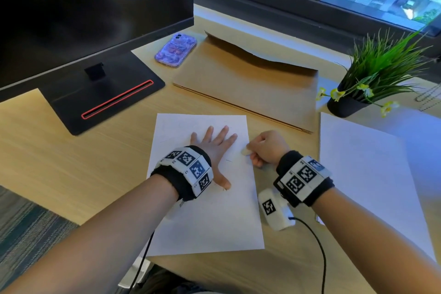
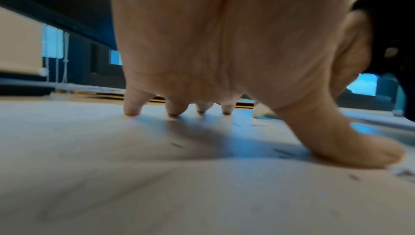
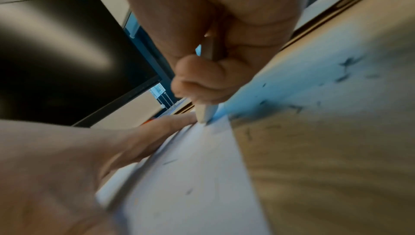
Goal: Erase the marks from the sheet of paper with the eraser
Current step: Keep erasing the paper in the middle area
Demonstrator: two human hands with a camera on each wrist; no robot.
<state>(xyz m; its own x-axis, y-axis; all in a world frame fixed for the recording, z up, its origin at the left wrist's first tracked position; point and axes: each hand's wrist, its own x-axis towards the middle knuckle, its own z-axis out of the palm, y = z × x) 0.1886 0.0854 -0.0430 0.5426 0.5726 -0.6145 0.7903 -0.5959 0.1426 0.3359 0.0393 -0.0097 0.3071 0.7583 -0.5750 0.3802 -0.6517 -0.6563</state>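
Head view: white rectangular sheet of paper (image 1: 210,222) lies on the light wooden table (image 1: 59,162), near edge close to the table edge. Left hand (image 1: 214,145) presses it flat, fingers spread. Right hand (image 1: 267,148) pinches the small white eraser (image 1: 245,151) at the sheet's right edge. Marks are faint. Behind, a black pot (image 1: 343,106) holds green grass.

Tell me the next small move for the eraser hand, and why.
Probably slide the eraser a little inward and down the sheet of paper to the short dark mark. The right hand pinches it at the sheet's right edge, while the left hand presses the sheet flat.
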